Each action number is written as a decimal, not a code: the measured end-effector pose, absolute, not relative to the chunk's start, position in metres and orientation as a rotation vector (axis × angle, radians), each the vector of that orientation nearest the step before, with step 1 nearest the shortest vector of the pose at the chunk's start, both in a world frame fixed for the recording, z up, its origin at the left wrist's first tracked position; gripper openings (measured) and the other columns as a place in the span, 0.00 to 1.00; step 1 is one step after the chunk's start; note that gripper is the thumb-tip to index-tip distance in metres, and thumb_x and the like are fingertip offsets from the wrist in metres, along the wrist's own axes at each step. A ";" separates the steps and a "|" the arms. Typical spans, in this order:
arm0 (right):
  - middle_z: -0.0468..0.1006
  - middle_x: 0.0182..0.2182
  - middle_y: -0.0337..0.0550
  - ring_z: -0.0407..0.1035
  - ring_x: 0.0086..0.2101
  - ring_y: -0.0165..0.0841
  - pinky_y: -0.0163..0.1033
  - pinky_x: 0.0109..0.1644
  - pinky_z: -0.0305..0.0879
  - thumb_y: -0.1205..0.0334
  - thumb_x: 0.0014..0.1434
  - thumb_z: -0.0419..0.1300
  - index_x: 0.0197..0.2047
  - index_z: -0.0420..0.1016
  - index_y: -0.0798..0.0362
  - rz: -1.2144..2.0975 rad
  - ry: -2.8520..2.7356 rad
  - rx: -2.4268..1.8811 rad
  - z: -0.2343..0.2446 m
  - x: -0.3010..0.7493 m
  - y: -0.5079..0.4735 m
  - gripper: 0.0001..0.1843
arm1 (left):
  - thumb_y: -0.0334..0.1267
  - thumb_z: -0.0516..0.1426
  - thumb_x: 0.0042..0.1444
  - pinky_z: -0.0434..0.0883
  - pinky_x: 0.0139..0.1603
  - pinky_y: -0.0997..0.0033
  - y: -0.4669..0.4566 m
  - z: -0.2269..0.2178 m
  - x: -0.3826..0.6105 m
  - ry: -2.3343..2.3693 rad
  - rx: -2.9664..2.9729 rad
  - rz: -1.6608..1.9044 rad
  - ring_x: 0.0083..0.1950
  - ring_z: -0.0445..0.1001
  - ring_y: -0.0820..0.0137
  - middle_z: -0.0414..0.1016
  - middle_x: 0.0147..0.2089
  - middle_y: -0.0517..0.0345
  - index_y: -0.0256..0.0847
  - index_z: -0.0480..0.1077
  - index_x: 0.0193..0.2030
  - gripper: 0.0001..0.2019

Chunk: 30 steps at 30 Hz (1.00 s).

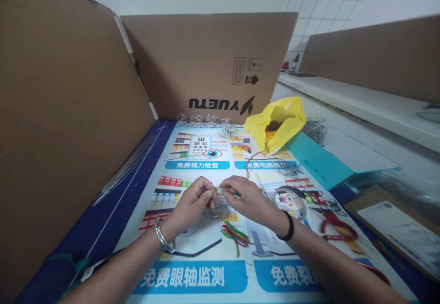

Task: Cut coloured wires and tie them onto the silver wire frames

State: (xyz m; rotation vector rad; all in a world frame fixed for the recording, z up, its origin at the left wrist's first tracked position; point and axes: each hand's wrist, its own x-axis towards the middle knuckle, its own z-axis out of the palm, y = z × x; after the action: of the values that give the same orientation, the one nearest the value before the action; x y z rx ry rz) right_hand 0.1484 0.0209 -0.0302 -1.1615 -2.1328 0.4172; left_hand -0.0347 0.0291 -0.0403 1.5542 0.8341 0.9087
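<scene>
My left hand (198,201), with a silver bangle on its wrist, is closed in a pinch. Facing it, fingertips almost touching, my right hand (244,196) is also pinched; a black band circles that wrist. Something small and thin lies between the fingertips, too fine to name. Just below the hands rests a bundle of red, yellow and green threads (235,235) on the printed poster (192,251). Coloured cords (248,165) run from a crumpled yellow bag (275,123) towards my right hand. Under the hands a tangle of thin wire is partly hidden.
Cardboard panels (206,57) stand at the back and left (62,111). A round clear dish (290,203) and red-handled tools (338,230) lie to the right, near a turquoise folder (319,162). Thin wire pieces (288,170) are scattered behind. Teal-handled scissors (80,265) lie at lower left.
</scene>
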 end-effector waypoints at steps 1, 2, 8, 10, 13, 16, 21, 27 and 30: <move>0.74 0.29 0.41 0.66 0.31 0.31 0.35 0.36 0.61 0.69 0.54 0.54 0.39 0.72 0.54 0.416 -2.147 -1.172 -0.030 0.149 0.021 0.09 | 0.35 0.49 0.60 0.64 0.30 0.73 0.029 -0.041 -0.035 0.826 1.556 0.905 0.26 0.65 0.76 0.66 0.25 0.63 0.39 0.61 0.33 0.05; 0.74 0.30 0.42 0.67 0.31 0.31 0.35 0.37 0.61 0.69 0.54 0.55 0.42 0.72 0.55 0.413 -2.160 -1.178 -0.030 0.150 0.022 0.11 | 0.35 0.49 0.60 0.64 0.30 0.73 0.029 -0.041 -0.035 0.818 1.558 0.902 0.26 0.65 0.76 0.66 0.26 0.63 0.39 0.61 0.34 0.05; 0.75 0.34 0.46 0.68 0.36 0.34 0.37 0.40 0.62 0.71 0.58 0.50 0.50 0.69 0.54 0.398 -2.311 -1.199 -0.025 0.150 0.026 0.17 | 0.35 0.48 0.60 0.64 0.31 0.73 0.028 -0.043 -0.036 0.791 1.582 0.888 0.27 0.66 0.75 0.67 0.27 0.62 0.39 0.61 0.34 0.05; 0.75 0.35 0.46 0.68 0.37 0.34 0.37 0.41 0.62 0.71 0.59 0.49 0.49 0.70 0.53 0.399 -2.385 -1.190 -0.022 0.149 0.028 0.17 | 0.35 0.48 0.60 0.64 0.31 0.73 0.028 -0.042 -0.036 0.802 1.603 0.886 0.27 0.65 0.75 0.66 0.27 0.63 0.40 0.60 0.34 0.05; 0.75 0.34 0.45 0.68 0.36 0.34 0.36 0.40 0.61 0.72 0.59 0.49 0.43 0.72 0.53 0.414 -2.475 -1.166 -0.015 0.147 0.030 0.14 | 0.35 0.48 0.60 0.64 0.31 0.73 0.027 -0.042 -0.036 0.819 1.629 0.882 0.27 0.65 0.75 0.66 0.26 0.63 0.40 0.60 0.33 0.05; 0.76 0.35 0.46 0.69 0.38 0.34 0.36 0.41 0.61 0.72 0.59 0.49 0.40 0.73 0.55 0.474 -2.461 -1.183 -0.012 0.146 0.031 0.13 | 0.35 0.48 0.60 0.63 0.32 0.72 0.026 -0.041 -0.036 0.830 1.652 0.886 0.27 0.65 0.74 0.66 0.26 0.63 0.40 0.60 0.33 0.05; 0.76 0.35 0.44 0.69 0.37 0.32 0.34 0.40 0.60 0.71 0.58 0.51 0.38 0.73 0.55 0.490 -2.368 -1.215 -0.018 0.147 0.033 0.10 | 0.36 0.48 0.60 0.63 0.32 0.72 0.026 -0.041 -0.035 0.827 1.643 0.889 0.28 0.66 0.74 0.66 0.26 0.62 0.39 0.61 0.34 0.05; 0.74 0.30 0.42 0.67 0.32 0.31 0.35 0.36 0.57 0.70 0.58 0.51 0.32 0.71 0.55 0.316 -2.421 -1.262 -0.019 0.145 0.032 0.09 | 0.36 0.51 0.58 0.64 0.30 0.74 0.026 -0.041 -0.033 0.843 1.608 0.923 0.27 0.66 0.75 0.67 0.26 0.62 0.39 0.62 0.33 0.05; 0.73 0.30 0.44 0.66 0.32 0.32 0.36 0.36 0.57 0.69 0.59 0.50 0.32 0.71 0.56 0.231 -2.414 -1.230 -0.016 0.142 0.028 0.09 | 0.35 0.53 0.56 0.62 0.28 0.76 0.027 -0.039 -0.033 0.928 1.548 1.016 0.27 0.65 0.76 0.69 0.28 0.62 0.39 0.62 0.32 0.03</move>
State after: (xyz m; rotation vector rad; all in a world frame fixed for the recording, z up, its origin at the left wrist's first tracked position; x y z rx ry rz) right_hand 0.1423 0.0283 -0.0157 -1.2302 -2.4141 0.2309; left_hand -0.0326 0.0271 -0.0389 1.5482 0.9278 1.0159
